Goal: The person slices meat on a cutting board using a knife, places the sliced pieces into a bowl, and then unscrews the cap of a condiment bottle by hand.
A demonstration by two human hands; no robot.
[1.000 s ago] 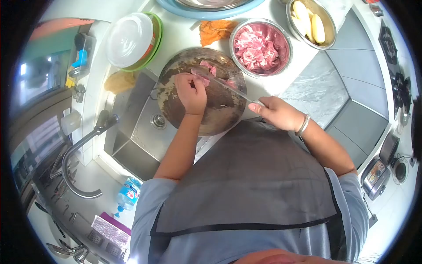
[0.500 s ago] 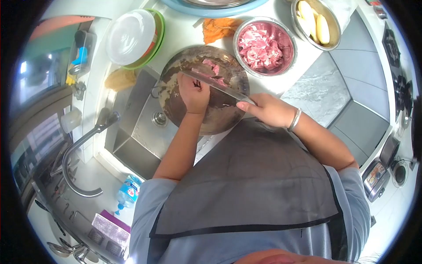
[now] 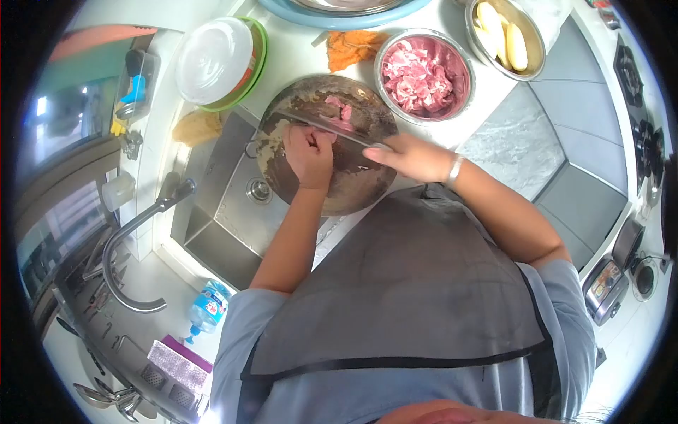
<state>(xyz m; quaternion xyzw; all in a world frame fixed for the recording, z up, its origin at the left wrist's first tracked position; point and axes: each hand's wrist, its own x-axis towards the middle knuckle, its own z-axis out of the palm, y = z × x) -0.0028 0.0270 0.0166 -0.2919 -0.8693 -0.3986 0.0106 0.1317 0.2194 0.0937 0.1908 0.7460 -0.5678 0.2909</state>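
A round, dark, worn chopping board (image 3: 353, 187) lies over the edge of the sink. Pink sliced meat (image 3: 337, 112) rests on it, on the far side of the blade. My right hand (image 3: 415, 157) is closed around the handle of a kitchen knife (image 3: 321, 126), whose long blade slants across the board and is seen nearly edge-on. On the near side of the blade, my left hand (image 3: 308, 157) has its fingers curled down on a piece of meat, mostly hidden under them. Its fingertips are close to the blade.
A metal bowl of cut meat (image 3: 424, 78) stands beyond the board, with a bowl of peeled pale vegetables (image 3: 503, 35) to its right. An orange cloth (image 3: 353, 48) lies nearby. Stacked plates (image 3: 215, 60) stand at left, above the sink (image 3: 233, 205) and faucet (image 3: 113, 261).
My right hand has moved left with the knife, and the blade now looks thinner. My left hand has shifted slightly towards me, its fingers still curled.
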